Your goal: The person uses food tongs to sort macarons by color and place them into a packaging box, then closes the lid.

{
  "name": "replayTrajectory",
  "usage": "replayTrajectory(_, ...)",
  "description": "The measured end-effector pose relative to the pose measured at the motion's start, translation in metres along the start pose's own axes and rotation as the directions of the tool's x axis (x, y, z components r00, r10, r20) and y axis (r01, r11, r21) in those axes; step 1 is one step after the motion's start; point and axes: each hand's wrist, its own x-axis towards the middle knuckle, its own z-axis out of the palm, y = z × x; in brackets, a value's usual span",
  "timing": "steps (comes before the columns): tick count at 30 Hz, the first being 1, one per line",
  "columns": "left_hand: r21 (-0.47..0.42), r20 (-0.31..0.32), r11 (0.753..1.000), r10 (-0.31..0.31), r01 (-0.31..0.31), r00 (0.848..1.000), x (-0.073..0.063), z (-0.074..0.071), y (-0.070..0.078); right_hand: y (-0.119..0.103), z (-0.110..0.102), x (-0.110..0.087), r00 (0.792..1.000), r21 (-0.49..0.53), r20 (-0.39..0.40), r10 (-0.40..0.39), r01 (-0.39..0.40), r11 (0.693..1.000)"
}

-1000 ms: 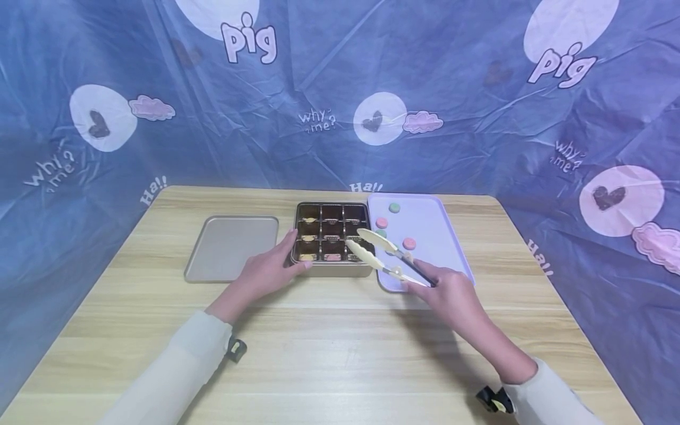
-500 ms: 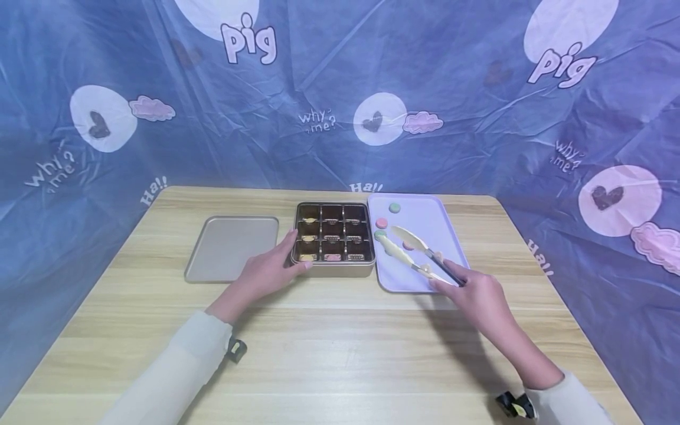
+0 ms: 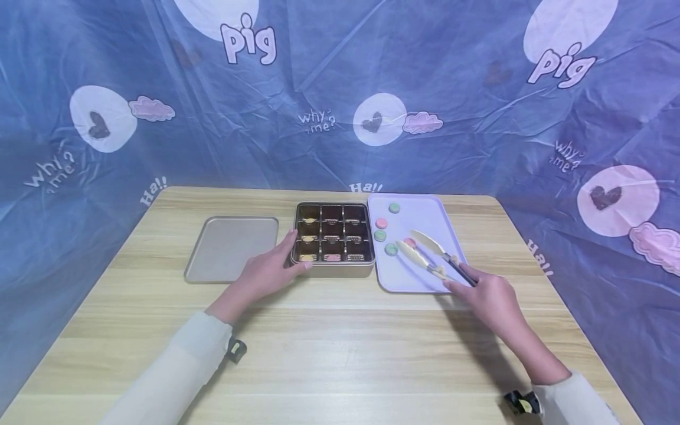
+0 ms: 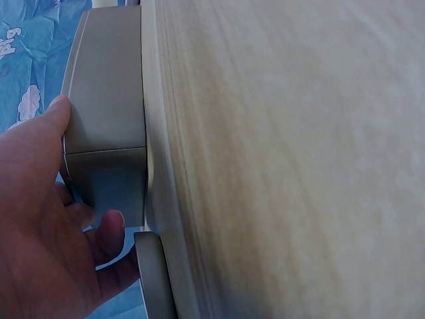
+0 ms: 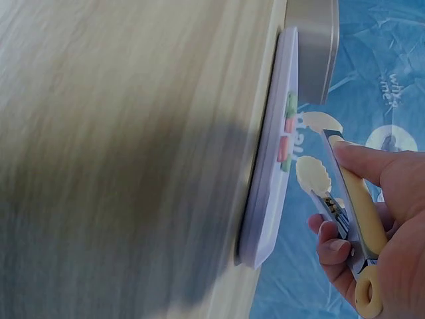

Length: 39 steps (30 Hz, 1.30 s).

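My left hand holds the near left corner of a metal tin box, thumb at its front rim. In the left wrist view the thumb lies along the box's edge. Inside is a dark divided insert; yellow shows low in its left column and pink in the front middle compartment. My right hand grips a pair of tongs, their cream tips apart over the lilac tray. On that tray lie green macarons and pink macarons; one pink macaron sits between the tong tips in this view.
Left of the box a flat metal lid lies on the wooden table. The lilac tray stands right against the box's right side. A blue printed cloth hangs behind and at both sides.
The tongs in my right hand have moved right, from over the box's right column to over the tray. Both the left hand and the box stay where they were.
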Motion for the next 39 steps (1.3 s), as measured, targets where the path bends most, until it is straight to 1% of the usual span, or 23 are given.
replayTrajectory(12, -0.009, 0.0, 1.0, 0.003, -0.003, 1.0, -0.001, 0.0, -0.001, 0.012, 0.004, 0.002, 1.0, -0.03, 0.023, 0.014, -0.014, 0.999)
replayTrajectory(23, -0.001, -0.001, 1.0, 0.01, -0.01, 1.0, 0.001, 0.001, -0.002, 0.013, 0.009, 0.001, 0.999, -0.024, 0.036, 0.006, -0.005, 1.0)
replayTrajectory(30, 0.006, 0.001, 1.0, 0.012, -0.012, 1.0, 0.0, 0.0, -0.001, 0.012, 0.012, -0.001, 1.0, -0.026, 0.005, -0.025, 0.025, 0.999)
replayTrajectory(39, 0.004, -0.001, 1.0, 0.006, -0.006, 1.0, 0.001, 0.0, -0.001, 0.011, 0.014, -0.002, 1.0, -0.031, -0.008, -0.023, 0.022, 0.999)
